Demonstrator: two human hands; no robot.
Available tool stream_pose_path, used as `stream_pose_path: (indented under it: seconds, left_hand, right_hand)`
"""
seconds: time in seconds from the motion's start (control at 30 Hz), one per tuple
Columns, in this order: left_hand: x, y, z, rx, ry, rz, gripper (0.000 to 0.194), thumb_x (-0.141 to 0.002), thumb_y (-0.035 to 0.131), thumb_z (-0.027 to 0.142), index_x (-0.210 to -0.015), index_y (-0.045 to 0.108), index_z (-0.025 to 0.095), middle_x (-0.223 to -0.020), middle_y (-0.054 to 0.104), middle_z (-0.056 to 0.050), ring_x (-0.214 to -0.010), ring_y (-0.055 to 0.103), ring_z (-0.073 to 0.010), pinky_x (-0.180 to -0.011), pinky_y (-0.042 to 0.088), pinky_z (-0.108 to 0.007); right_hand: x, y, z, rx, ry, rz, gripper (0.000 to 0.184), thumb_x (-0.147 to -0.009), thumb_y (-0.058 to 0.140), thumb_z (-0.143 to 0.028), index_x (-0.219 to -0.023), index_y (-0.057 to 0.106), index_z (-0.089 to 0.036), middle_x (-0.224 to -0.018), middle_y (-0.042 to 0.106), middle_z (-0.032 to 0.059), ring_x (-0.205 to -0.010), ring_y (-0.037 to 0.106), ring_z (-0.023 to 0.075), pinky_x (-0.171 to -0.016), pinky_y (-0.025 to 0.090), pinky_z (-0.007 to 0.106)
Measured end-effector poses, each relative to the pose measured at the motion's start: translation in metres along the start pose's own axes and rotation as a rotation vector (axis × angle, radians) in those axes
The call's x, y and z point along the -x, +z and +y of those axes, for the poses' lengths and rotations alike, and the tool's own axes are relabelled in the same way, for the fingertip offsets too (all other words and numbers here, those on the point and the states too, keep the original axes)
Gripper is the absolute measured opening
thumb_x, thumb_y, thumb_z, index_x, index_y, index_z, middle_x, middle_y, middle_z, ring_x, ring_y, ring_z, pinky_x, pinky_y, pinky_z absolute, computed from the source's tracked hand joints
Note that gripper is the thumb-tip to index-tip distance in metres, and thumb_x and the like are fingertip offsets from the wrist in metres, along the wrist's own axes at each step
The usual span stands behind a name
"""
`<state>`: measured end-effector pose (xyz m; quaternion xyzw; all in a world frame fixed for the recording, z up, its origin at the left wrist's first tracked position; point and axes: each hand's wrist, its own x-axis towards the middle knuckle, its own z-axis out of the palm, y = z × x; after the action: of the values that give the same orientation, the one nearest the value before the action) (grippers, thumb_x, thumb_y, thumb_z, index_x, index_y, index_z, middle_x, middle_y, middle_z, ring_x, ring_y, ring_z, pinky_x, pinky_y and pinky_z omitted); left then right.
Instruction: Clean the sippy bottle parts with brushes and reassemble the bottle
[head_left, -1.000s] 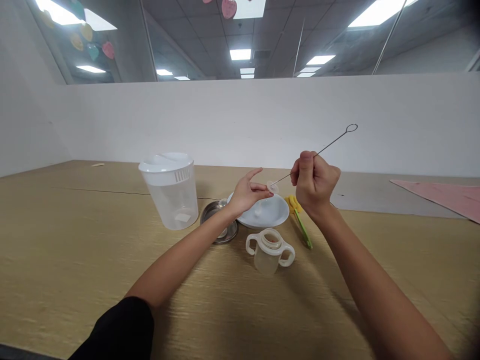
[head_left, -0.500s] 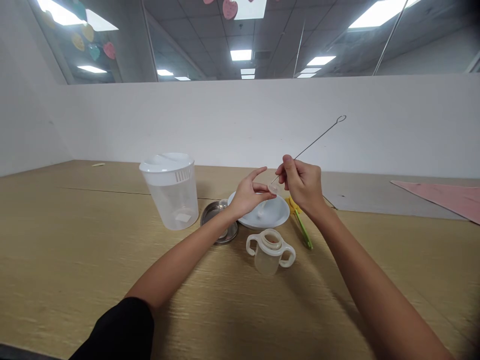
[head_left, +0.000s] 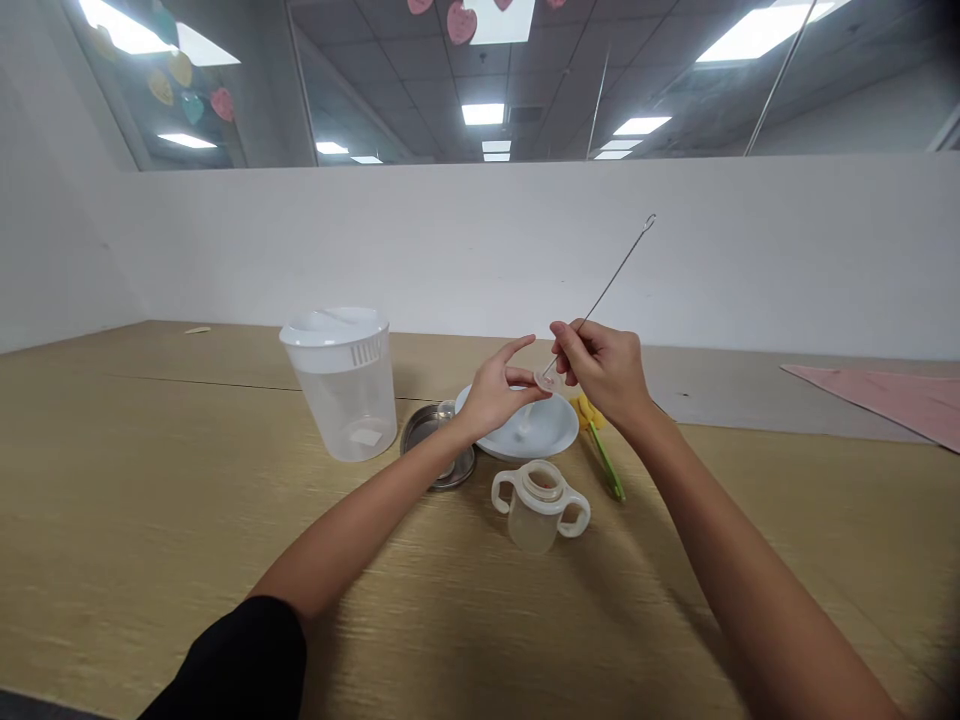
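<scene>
Left hand: your left hand (head_left: pixel 499 392) is half open over the bowl, thumb raised and apart, with the index and middle fingers (head_left: pixel 525 378) reaching to the small translucent plastic disc (head_left: pixel 545 379) and apparently holding it at their tips.

Right hand: your right hand (head_left: pixel 604 373) is mostly closed, pinching the long thin steel wire pick (head_left: pixel 607 295) between thumb and fingers.

Disc: it sits in the air between your hands, above the bowl. The wire's lower tip reaches its face; whether it passes through, you cannot tell from this view.

Progress so far: the clear plastic two-handled cup (head_left: pixel 536 520) stands on the table with its cream collar and open neck, with nothing fitted on top. The disc is apart from it, and the wire is at the disc.

Left on the table: the yellow sponge bottle brush with a green handle (head_left: pixel 606 460) lies beside the bowl, in neither hand.

Nearby: the shallow white ceramic bowl (head_left: pixel 544 430) is under your hands, and the round stainless steel dish (head_left: pixel 427 425) lies to its left. The clear plastic pitcher with a white lid (head_left: pixel 345 395) stands on the light wood-grain table (head_left: pixel 150 470).
</scene>
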<state>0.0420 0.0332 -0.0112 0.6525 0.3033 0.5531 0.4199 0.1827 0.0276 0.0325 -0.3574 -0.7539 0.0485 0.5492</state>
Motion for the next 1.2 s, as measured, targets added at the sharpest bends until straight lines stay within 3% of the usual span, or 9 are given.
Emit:
stream_pose_path:
  seconds: [0.43,0.73,1.2]
  left_hand:
    - [-0.0018,-0.0012,-0.0006,-0.020,0.002,0.034,0.076,-0.058,0.072,0.008,-0.127,0.041,0.017,-0.070,0.069,0.000,-0.071,0.064,-0.0135,-0.071,0.049,-0.026]
    - [-0.0005,-0.0020,0.0050,-0.044,0.010,0.082,0.075,-0.059,0.072,0.011,-0.127,0.043,0.018,-0.070,0.068,0.001,-0.068,0.063,-0.0113,-0.071,0.048,-0.024]
    - [-0.0048,-0.0050,0.0003,0.055,-0.028,0.096,0.074,-0.058,0.072,0.010,-0.126,0.043,0.015,-0.068,0.069,0.000,-0.065,0.062,-0.0118,-0.068,0.048,-0.025]
  right_hand:
    - [-0.0001,0.0003,0.0016,-0.004,0.011,-0.057,0.039,-0.085,0.044,-0.046,-0.062,0.055,-0.017,-0.048,0.055,-0.0008,-0.039,0.049,0.0092,-0.047,0.040,0.022]
    - [-0.0013,-0.0013,0.0041,0.039,-0.011,-0.007,0.038,-0.084,0.047,-0.044,-0.060,0.058,-0.016,-0.048,0.054,-0.0008,-0.040,0.044,0.0085,-0.046,0.037,0.022]
    - [-0.0010,-0.0020,0.0019,-0.078,0.029,-0.174,0.044,-0.086,0.043,-0.047,-0.060,0.058,-0.015,-0.048,0.053,-0.0010,-0.040,0.044,0.0080,-0.046,0.037,0.022]
